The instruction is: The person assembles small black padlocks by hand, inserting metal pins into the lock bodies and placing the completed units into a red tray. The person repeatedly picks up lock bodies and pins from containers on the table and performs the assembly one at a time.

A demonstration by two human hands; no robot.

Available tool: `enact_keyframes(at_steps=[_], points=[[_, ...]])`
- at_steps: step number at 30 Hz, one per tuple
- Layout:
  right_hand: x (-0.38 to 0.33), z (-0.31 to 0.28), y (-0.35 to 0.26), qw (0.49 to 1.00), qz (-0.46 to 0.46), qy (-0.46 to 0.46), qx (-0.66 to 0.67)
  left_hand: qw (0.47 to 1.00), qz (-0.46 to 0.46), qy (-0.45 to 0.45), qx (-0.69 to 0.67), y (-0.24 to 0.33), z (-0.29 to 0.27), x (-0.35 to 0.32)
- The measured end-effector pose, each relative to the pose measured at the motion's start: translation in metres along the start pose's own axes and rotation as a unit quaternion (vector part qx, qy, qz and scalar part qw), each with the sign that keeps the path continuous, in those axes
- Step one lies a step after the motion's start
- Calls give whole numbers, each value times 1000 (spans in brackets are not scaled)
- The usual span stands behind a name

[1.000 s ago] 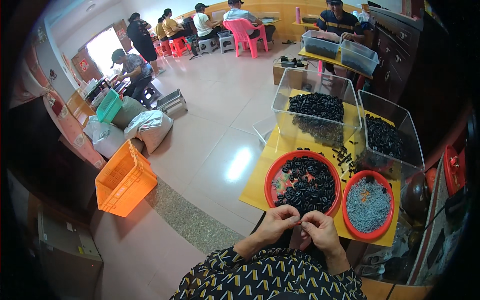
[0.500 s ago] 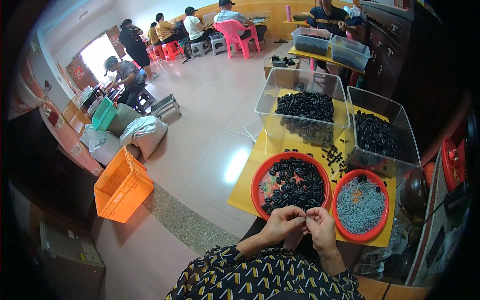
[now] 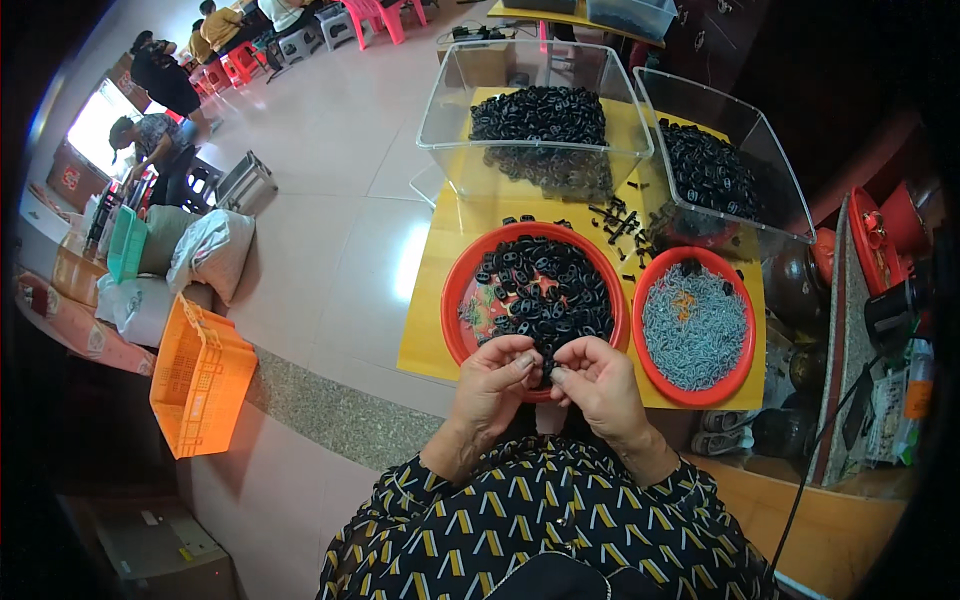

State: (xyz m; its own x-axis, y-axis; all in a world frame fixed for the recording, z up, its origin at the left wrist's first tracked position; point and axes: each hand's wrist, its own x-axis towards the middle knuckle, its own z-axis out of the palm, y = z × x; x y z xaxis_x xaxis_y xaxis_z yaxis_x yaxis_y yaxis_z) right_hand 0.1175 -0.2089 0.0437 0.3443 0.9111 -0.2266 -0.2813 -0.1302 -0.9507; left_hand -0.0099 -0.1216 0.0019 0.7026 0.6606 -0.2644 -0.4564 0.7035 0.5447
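My left hand (image 3: pixel 490 388) and my right hand (image 3: pixel 602 388) meet at the near rim of a round red tray (image 3: pixel 453 345). It holds a heap of small flat black plastic parts with oval openings (image 3: pixel 555 272). Thumb and forefinger of each hand are pinched together, the fingertips a little apart. Whatever they hold is too small to make out against the black parts behind. Beside my right hand stands a second red tray (image 3: pixel 748 368), full of small silvery screws (image 3: pixel 697 330) with a few orange bits on top.
Two clear plastic bins (image 3: pixel 440 150) (image 3: pixel 800 222) of black parts stand farther back on the yellow table (image 3: pixel 425 340). Loose black pieces (image 3: pixel 622 222) lie between them and the trays. An orange crate (image 3: pixel 205 385) and stuffed sacks (image 3: pixel 215 250) are on the floor at left. Several people work beyond.
The view has tilted downward, so the table sits higher in it. My hands, which were touching at the fingertips, have drawn slightly apart.
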Motion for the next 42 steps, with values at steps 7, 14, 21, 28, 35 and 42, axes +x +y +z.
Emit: enact_keyframes(at_steps=[7,14,21,28,35,42], points=[[14,21,0,1000,-2,-8,-15,1000,19,9,-17,12,-5,-1],[18,24,6,1000,-4,-2,-24,999,34,11,1,12,-8,-2],[15,21,7,999,-9,8,-44,987,90,35,130,5,-6,-3],[12,17,6,999,-3,9,-50,973,109,20,203,-1,-5,-3],[22,9,15,999,-1,19,-33,972,86,38,214,-6,-2,5],[26,-20,19,999,4,36,-4,850,215,67,475,21,-5,31]])
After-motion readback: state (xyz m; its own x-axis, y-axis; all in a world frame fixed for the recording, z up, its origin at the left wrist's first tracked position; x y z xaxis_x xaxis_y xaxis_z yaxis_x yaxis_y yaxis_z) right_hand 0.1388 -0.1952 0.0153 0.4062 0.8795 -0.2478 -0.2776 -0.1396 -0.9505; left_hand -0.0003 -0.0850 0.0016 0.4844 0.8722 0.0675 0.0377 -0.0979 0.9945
